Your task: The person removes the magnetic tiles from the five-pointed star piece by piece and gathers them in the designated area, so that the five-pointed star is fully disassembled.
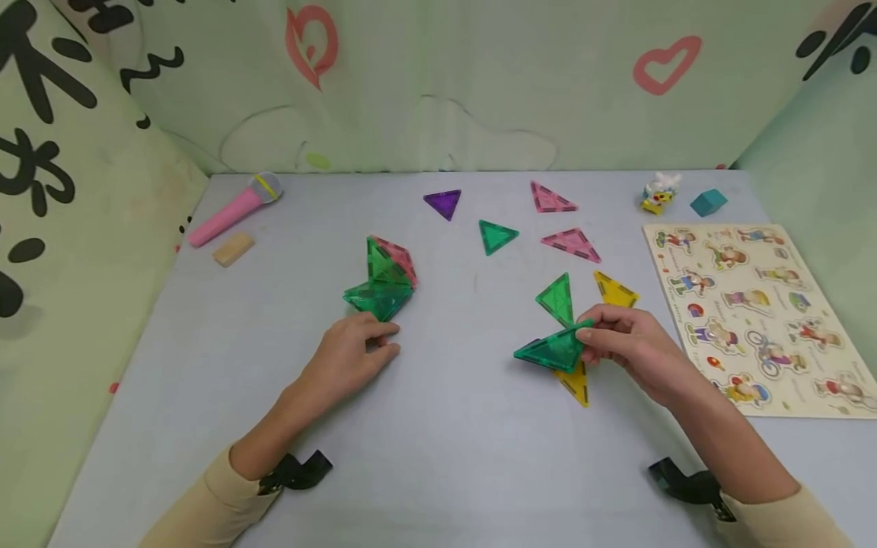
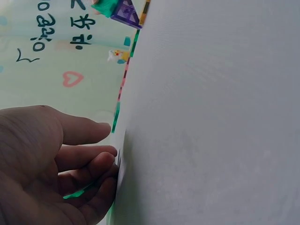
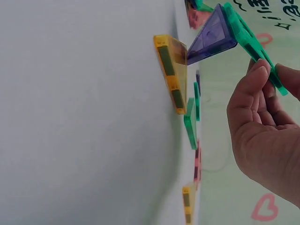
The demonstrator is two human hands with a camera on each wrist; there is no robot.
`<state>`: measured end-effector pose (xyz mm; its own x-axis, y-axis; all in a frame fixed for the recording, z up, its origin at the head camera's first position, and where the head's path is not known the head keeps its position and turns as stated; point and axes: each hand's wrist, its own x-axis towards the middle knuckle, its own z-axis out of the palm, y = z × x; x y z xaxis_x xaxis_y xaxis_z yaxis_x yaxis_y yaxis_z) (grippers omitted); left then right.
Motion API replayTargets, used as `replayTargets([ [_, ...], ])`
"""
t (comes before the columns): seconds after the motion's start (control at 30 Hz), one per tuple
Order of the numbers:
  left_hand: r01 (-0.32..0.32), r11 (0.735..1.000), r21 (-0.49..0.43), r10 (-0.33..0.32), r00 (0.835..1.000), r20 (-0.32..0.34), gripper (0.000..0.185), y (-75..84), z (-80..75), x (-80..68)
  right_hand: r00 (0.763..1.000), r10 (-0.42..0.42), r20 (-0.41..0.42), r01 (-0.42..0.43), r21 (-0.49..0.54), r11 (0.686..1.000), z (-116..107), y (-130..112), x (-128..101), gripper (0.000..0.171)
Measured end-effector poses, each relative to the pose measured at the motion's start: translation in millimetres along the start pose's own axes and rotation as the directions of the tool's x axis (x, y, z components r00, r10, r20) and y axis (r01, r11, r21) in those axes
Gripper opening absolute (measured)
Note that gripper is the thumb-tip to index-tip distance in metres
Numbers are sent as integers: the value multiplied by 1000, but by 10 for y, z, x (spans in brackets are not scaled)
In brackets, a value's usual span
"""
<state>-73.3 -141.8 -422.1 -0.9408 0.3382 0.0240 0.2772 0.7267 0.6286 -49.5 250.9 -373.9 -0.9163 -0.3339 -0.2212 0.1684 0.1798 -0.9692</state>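
Cream sleeves [image 1: 205,506] enter the head view nearest, around half past seven and four o'clock, over a pale worktop [image 1: 445,457]. Near four o'clock, the right hand [image 1: 633,346] pinches a dark-green translucent plastic triangle [image 1: 551,352] between thumb and fingers, partly covering a yellow plastic triangle [image 1: 577,388]. Toward eight o'clock, the left hand [image 1: 346,356] lies just below a green-and-pink cluster of translucent plastic triangles [image 1: 384,285]; contact cannot be told.

Left wrist view: its fingers bend loosely, thumb apart.

Right wrist view: at one o'clock, a purple translucent plastic triangle [image 3: 214,37] touches the pinched green one.
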Motion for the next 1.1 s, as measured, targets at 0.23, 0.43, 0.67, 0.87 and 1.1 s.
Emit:
replayTargets([
  [0.23,-3,1000,-16,3,1000,-9,25,-19,-1,-4,999,-34,34,28,165,986,44,43,59,17],
  [0.43,-5,1000,-28,5,1000,0,23,3,0,-7,995,-20,95,-3,233,972,113,86,124,18],
  [0.67,2,1000,-26,-2,1000,4,22,14,-5,-7,980,-12,197,-58,342,938,159,130,153,19],
  [0.87,-1,1000,-22,1,1000,-4,21,6,-8,-11,968,-29,251,-83,424,902,176,116,167,23],
  [1.1,7,1000,1,-7,999,32,22,40,-20,-32,967,-32,251,-78,413,907,227,114,152,24],
])
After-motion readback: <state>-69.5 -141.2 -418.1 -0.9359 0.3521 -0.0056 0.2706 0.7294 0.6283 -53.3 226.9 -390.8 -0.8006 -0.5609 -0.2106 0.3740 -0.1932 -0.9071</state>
